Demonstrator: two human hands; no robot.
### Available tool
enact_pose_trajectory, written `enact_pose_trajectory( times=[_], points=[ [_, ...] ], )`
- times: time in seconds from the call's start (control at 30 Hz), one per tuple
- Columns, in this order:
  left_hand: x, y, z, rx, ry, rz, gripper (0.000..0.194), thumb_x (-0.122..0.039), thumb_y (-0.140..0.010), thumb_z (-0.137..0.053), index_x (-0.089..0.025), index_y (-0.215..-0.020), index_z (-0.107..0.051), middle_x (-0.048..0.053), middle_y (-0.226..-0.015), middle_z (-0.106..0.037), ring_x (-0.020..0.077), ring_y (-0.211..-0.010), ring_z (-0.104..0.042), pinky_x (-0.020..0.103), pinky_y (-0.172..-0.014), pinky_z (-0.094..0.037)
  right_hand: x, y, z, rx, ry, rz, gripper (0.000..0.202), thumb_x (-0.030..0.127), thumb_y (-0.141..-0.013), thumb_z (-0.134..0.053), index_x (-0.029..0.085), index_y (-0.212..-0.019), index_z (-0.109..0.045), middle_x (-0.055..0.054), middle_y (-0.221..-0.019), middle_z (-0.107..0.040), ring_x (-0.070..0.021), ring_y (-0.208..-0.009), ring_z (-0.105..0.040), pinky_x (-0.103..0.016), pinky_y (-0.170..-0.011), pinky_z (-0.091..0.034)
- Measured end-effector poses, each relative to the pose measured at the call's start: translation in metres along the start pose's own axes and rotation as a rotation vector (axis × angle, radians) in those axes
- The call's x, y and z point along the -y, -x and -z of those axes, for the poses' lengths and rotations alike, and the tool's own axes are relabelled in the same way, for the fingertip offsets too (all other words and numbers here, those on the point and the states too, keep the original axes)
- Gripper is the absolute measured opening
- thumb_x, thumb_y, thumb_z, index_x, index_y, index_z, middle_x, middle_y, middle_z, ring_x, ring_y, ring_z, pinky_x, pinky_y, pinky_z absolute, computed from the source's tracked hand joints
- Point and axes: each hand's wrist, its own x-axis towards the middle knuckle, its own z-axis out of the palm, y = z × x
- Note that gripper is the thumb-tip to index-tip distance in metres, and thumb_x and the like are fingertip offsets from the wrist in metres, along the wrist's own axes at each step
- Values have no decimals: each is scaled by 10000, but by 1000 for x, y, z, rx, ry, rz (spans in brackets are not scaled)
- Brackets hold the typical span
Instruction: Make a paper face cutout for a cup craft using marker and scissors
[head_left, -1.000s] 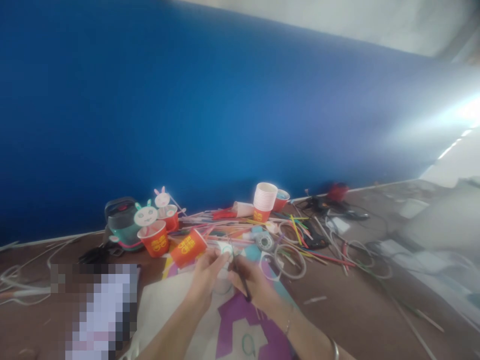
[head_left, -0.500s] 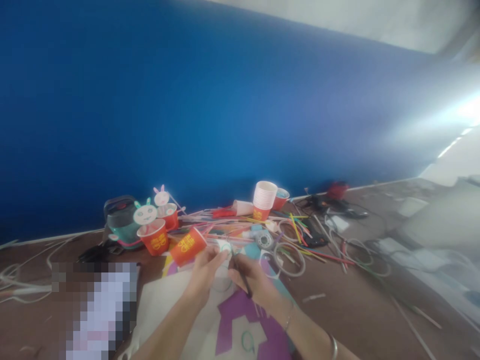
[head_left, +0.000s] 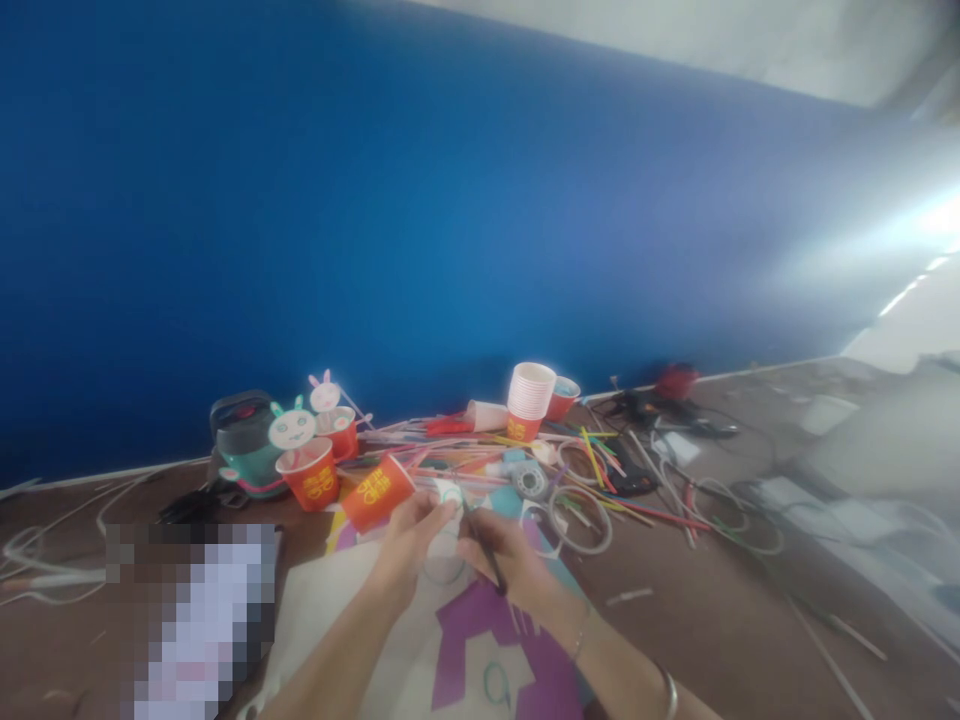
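Observation:
My left hand (head_left: 409,535) pinches a small white paper piece (head_left: 448,493) marked with a green circle outline, holding it above the worktop. My right hand (head_left: 510,560) is closed around dark-handled scissors (head_left: 491,562), whose narrow end lies against the right edge of the paper. The blades are too blurred to see how wide they are spread. Under both hands lies a large white sheet (head_left: 337,600) with another green outline on it. Purple paper (head_left: 450,660) with pieces cut away rests at the lower right of that sheet.
A tipped red paper cup (head_left: 377,492) and an upright one (head_left: 309,478) with a rabbit cutout (head_left: 292,430) stand left. Behind my hands are coloured sticks, a cup stack (head_left: 531,400) and a tape roll (head_left: 529,480). Clear rings (head_left: 581,545) and cables lie right.
The scissors have tilted very slightly in my right hand. My left hand and the paper piece stay nearly where they were.

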Motion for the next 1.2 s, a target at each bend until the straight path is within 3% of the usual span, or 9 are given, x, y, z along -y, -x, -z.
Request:
enact_pose_trajectory(
  times=[0.4,0.63,0.83,0.97,1.2],
  points=[
    [1,-3,4,7,-56,-16,270,-360,-655,-742,-170,-665,-550,-14,-662,-583,134,-657,-508,255,-651,-367,-8,0,4,4,11,-24,457,616,-730,-624,184,-713,-478,82,-501,-365,-62,-441,-306,-222,-428,-206],
    [3,-6,9,25,-88,-26,259,-357,-688,-723,-173,-660,-542,-25,-641,-552,124,-638,-490,244,-636,-362,2,0,6,26,44,-51,458,615,-722,-632,182,-709,-482,79,-497,-378,-65,-444,-318,-215,-423,-231],
    [-1,3,-5,21,-3,15,259,-407,-677,-721,-170,-728,-628,20,-743,-614,157,-716,-548,270,-713,-409,-7,-2,4,3,2,-23,426,587,-735,-636,194,-707,-474,83,-496,-367,-66,-437,-313,-213,-414,-238],
    [1,9,-13,-21,46,51,278,-416,-649,-745,-169,-733,-650,9,-693,-597,153,-683,-538,270,-688,-412,-18,-3,1,-14,0,-4,389,551,-753,-637,185,-757,-504,81,-496,-384,-67,-422,-317,-216,-407,-243],
    [0,7,-13,-70,78,-3,257,-375,-649,-744,-166,-630,-597,-17,-636,-567,118,-628,-493,238,-651,-383,-5,-1,2,-3,45,-32,392,548,-758,-629,194,-706,-469,77,-506,-383,-75,-453,-344,-214,-425,-261]
  ],
)
